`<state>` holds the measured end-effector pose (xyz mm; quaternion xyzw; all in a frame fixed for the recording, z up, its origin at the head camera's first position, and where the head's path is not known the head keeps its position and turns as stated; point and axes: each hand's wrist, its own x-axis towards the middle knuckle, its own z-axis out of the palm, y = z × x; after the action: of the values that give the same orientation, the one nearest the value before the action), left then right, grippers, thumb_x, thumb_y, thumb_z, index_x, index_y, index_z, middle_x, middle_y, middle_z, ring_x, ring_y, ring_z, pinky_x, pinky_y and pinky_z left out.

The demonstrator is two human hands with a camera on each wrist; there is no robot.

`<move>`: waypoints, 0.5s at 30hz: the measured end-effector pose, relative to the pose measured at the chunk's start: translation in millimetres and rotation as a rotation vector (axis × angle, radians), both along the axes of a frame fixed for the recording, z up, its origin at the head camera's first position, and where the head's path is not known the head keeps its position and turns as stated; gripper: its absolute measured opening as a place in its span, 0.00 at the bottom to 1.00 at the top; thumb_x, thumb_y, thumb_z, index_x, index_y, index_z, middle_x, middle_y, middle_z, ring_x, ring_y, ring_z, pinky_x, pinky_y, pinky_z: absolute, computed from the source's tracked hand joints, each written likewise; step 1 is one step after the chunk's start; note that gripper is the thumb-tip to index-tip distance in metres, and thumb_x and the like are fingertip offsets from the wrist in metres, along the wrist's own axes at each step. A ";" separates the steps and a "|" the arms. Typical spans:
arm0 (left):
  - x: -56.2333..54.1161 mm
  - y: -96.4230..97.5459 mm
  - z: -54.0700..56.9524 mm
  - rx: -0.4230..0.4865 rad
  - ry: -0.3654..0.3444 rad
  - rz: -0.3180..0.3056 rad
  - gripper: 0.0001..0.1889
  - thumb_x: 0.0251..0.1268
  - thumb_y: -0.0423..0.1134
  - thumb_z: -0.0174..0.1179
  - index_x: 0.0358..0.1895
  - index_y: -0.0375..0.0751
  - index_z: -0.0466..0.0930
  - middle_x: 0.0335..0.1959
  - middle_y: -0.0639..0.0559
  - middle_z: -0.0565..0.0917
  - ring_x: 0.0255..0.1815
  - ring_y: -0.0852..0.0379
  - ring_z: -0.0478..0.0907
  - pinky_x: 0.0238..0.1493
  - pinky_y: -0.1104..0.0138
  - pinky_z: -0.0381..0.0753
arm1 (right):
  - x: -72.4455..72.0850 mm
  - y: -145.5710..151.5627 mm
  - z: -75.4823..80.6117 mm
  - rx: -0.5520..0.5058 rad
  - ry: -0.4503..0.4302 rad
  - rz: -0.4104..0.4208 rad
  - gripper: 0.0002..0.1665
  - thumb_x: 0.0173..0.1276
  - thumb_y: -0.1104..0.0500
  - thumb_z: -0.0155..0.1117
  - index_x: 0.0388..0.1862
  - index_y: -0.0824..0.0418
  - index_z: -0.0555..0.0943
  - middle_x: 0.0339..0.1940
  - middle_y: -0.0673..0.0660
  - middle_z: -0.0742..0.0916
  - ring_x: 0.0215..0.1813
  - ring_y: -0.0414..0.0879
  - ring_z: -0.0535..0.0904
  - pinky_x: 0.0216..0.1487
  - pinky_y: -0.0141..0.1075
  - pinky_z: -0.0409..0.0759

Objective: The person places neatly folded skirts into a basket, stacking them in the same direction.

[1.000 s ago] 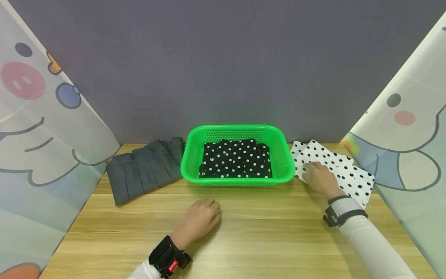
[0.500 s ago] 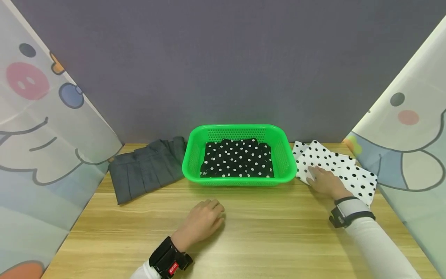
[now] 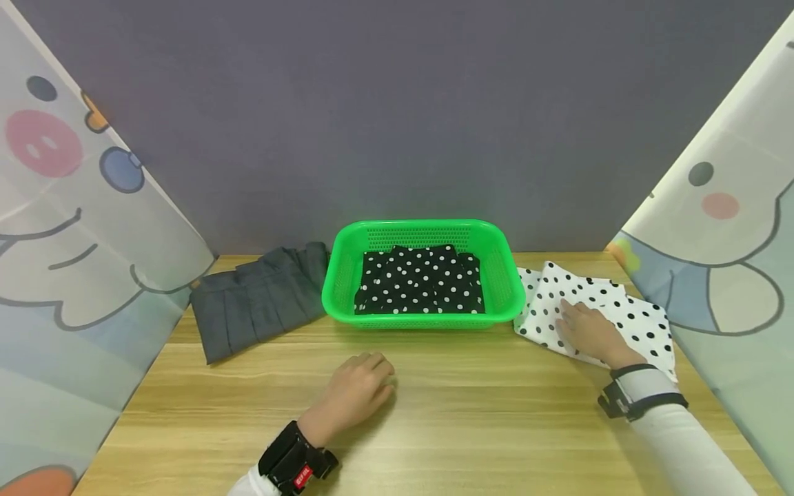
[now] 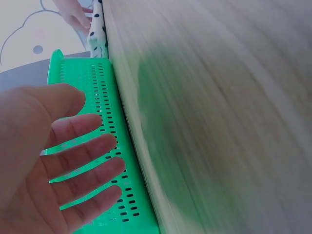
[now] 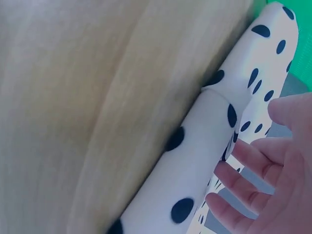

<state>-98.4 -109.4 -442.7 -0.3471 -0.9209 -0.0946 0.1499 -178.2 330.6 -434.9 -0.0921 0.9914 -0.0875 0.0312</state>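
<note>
My right hand (image 3: pixel 592 334) rests on a folded white cloth with black dots (image 3: pixel 645 324), right of the green basket. In the right wrist view, the fingers (image 5: pixel 234 181) lie at the cloth (image 5: pixel 195 141) with the thumb held apart. My left hand (image 3: pixel 353 387) is held over the table in front of the basket (image 3: pixel 422 322). In the left wrist view, its fingers (image 4: pixel 87 187) are spread and hold nothing, with the basket wall (image 4: pixel 126 204) behind them. Folded black cloth with white dots (image 3: pixel 422 282) lies inside the basket.
A folded dark grey pleated cloth (image 3: pixel 254 303) lies left of the basket. The wooden table (image 3: pixel 471 413) meets a grey panel (image 3: pixel 409 117) at the back. Cartoon-printed panels stand at the left (image 3: pixel 56 227) and right (image 3: pixel 738 207).
My right hand has moved right and toward me, and the white dotted cloth has shifted nearer with it. The left hand has stayed nearly in place.
</note>
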 end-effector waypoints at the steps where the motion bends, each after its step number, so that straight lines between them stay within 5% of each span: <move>1: 0.1 -0.4 0.5 0.000 -0.003 0.002 0.07 0.55 0.44 0.62 0.35 0.47 0.79 0.34 0.57 0.78 0.35 0.59 0.75 0.40 0.65 0.77 | 0.6 -0.3 0.2 0.005 -0.001 -0.005 0.32 0.69 0.54 0.48 0.63 0.76 0.63 0.51 0.76 0.74 0.48 0.71 0.72 0.44 0.59 0.74; 15: -1.7 -3.5 1.5 -0.008 -0.005 -0.001 0.08 0.55 0.43 0.62 0.36 0.47 0.78 0.35 0.57 0.79 0.36 0.59 0.76 0.41 0.65 0.78 | 10.9 -3.1 -2.0 0.060 0.005 0.008 0.25 0.67 0.55 0.51 0.57 0.71 0.73 0.43 0.69 0.76 0.42 0.63 0.73 0.36 0.52 0.76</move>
<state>-100.1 -112.9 -441.2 -0.3477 -0.9216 -0.0919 0.1460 -167.4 327.6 -436.9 -0.0953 0.9933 -0.0571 0.0316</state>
